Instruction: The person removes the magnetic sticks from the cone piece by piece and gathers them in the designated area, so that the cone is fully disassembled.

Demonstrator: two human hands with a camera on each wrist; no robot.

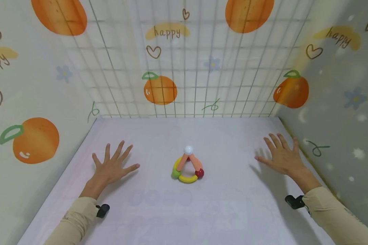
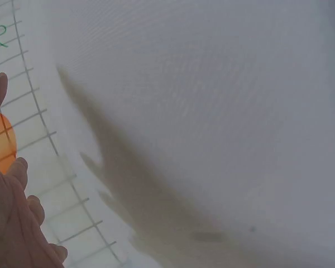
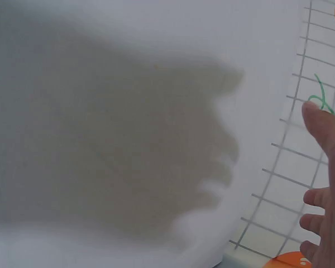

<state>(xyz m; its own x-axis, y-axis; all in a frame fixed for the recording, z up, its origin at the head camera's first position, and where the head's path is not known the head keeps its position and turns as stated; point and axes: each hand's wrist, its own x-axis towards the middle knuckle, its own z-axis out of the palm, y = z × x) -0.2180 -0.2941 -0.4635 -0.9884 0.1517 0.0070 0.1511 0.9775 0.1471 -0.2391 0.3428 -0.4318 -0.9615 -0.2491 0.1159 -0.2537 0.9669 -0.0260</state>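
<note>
A small pyramid-shaped toy (image 1: 188, 178) stands on the table in the head view. Its base ring joins yellow curved rods with green and red balls, and salmon-coloured flat bars rise from it to a white ball (image 1: 188, 150) on top. To its left, my left hand (image 1: 110, 169) is spread with straight fingers and holds nothing. My right hand (image 1: 283, 158) hovers to the right of the toy, fingers spread, also holding nothing. Both hands are apart from the toy. The wrist views show part of the left hand (image 2: 14, 218) and right hand (image 3: 332, 184), without the toy.
The pale table (image 1: 159, 211) is bounded by a white grid panel (image 1: 190, 68) at the back. Printed cloth walls with oranges stand at the left (image 1: 27, 95) and right (image 1: 334, 102). A small black device (image 1: 103, 211) sits at the left cuff, another (image 1: 294, 202) at the right.
</note>
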